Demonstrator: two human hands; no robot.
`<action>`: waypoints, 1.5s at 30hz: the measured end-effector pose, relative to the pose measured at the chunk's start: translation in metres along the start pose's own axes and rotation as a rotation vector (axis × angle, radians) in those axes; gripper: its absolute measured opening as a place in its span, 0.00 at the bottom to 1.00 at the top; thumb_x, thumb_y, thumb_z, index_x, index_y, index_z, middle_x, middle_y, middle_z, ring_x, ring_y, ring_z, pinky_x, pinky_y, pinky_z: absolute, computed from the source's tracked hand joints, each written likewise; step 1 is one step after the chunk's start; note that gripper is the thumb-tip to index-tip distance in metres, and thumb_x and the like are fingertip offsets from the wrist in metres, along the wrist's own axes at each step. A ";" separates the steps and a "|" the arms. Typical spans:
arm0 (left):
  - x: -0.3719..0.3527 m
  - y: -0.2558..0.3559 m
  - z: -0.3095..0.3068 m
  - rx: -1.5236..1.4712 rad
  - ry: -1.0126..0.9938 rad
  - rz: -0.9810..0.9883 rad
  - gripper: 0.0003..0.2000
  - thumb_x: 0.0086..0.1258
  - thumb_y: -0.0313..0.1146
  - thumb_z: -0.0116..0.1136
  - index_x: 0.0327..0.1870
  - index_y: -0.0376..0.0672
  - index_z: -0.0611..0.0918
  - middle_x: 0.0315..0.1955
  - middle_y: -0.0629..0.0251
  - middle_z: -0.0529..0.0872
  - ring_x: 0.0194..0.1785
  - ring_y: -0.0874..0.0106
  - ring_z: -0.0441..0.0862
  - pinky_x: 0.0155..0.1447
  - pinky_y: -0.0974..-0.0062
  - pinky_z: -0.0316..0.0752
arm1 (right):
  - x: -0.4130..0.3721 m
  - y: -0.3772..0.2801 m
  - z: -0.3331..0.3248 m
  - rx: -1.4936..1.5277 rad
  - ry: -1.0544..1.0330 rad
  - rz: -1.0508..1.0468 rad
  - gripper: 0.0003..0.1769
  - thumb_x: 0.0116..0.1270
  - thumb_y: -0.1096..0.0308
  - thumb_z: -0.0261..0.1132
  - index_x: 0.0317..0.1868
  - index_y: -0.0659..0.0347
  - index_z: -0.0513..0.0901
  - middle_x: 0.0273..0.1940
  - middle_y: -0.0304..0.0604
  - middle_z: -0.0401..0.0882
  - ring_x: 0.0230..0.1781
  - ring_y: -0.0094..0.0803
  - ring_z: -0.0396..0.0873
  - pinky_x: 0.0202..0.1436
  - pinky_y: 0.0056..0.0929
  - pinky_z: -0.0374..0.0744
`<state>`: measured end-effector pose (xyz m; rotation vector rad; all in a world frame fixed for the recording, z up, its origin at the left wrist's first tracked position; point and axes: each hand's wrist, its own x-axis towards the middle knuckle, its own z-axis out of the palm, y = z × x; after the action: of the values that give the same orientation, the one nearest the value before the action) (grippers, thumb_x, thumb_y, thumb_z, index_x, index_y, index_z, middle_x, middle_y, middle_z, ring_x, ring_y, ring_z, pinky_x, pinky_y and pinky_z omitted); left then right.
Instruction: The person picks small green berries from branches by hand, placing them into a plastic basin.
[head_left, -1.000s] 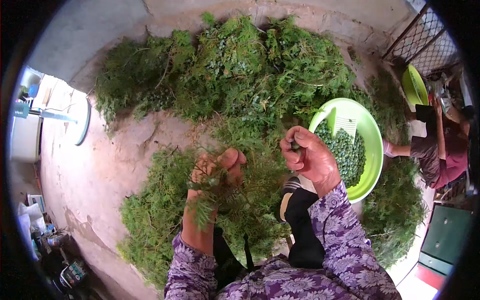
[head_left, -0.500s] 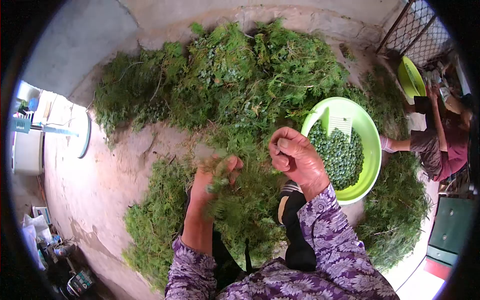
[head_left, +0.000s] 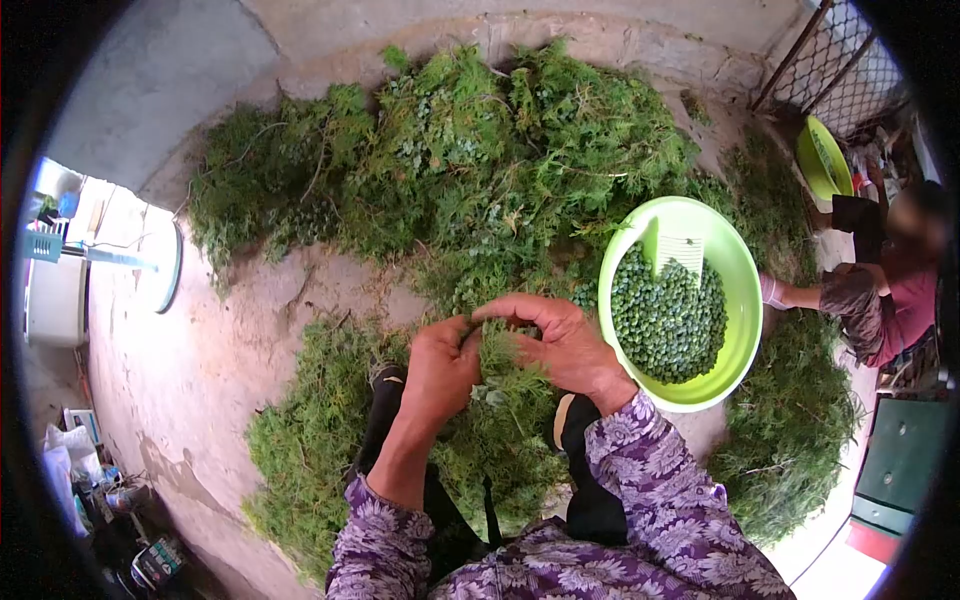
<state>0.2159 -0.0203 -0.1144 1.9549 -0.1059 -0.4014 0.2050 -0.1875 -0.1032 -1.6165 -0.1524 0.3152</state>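
My left hand [head_left: 440, 368] is closed on a green sprig [head_left: 497, 360] in front of me, above a pile of cut greenery. Its fingertips meet those of my right hand [head_left: 560, 345], which pinches at the top of the same sprig. Small pale green cones hang on the sprig below the fingers. Just right of my right hand stands a light green basin [head_left: 742, 300] with a ridged inner panel. Many small round green cones [head_left: 668, 315] fill much of it.
A long heap of leafy branches [head_left: 450, 150] lies along the wall. More greenery [head_left: 310, 430] lies at the lower left and right [head_left: 780, 440]. A person in dark red [head_left: 905, 310] sits at the right, near another green basin [head_left: 822, 160]. A dark green cabinet [head_left: 900, 450] stands lower right.
My right hand has moved left and down, away from the basin's edge, and now meets my left hand at the sprig. The seated person's arm has lowered.
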 end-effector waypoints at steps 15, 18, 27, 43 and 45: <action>-0.007 0.033 -0.020 -0.398 -0.262 -0.251 0.11 0.66 0.37 0.51 0.37 0.36 0.78 0.21 0.77 0.75 0.24 0.85 0.67 0.27 0.82 0.64 | 0.001 -0.002 -0.008 0.085 0.136 -0.016 0.13 0.52 0.75 0.63 0.39 0.59 0.73 0.32 0.30 0.71 0.35 0.16 0.69 0.37 0.18 0.71; -0.012 0.035 -0.015 -0.543 -0.301 -0.103 0.11 0.65 0.37 0.53 0.37 0.37 0.78 0.24 0.77 0.76 0.27 0.87 0.67 0.31 0.85 0.64 | 0.002 -0.004 -0.009 0.108 0.126 -0.032 0.13 0.51 0.76 0.63 0.39 0.60 0.72 0.33 0.31 0.72 0.35 0.16 0.69 0.37 0.18 0.71; -0.007 0.024 -0.015 -0.494 -0.281 -0.060 0.08 0.63 0.35 0.55 0.33 0.38 0.78 0.23 0.79 0.74 0.28 0.86 0.66 0.32 0.85 0.62 | 0.001 -0.003 -0.006 -0.244 0.237 -0.194 0.13 0.49 0.75 0.62 0.37 0.63 0.71 0.30 0.37 0.72 0.30 0.18 0.68 0.33 0.18 0.68; -0.004 0.015 -0.003 -0.140 0.158 0.131 0.09 0.61 0.29 0.55 0.23 0.36 0.71 0.15 0.70 0.68 0.23 0.82 0.62 0.26 0.79 0.61 | 0.004 -0.010 -0.029 0.668 0.081 0.220 0.12 0.53 0.67 0.64 0.35 0.62 0.73 0.28 0.39 0.73 0.23 0.19 0.68 0.18 0.17 0.63; -0.003 0.012 -0.001 -0.142 0.148 0.171 0.07 0.61 0.29 0.55 0.25 0.36 0.73 0.15 0.68 0.70 0.23 0.82 0.62 0.26 0.79 0.62 | 0.008 -0.005 -0.021 -0.044 0.196 0.065 0.16 0.48 0.63 0.70 0.35 0.61 0.76 0.27 0.36 0.74 0.28 0.21 0.71 0.27 0.20 0.71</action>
<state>0.2148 -0.0234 -0.1026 1.8126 -0.1441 -0.1467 0.2194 -0.2044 -0.0986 -1.6887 0.0428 0.2030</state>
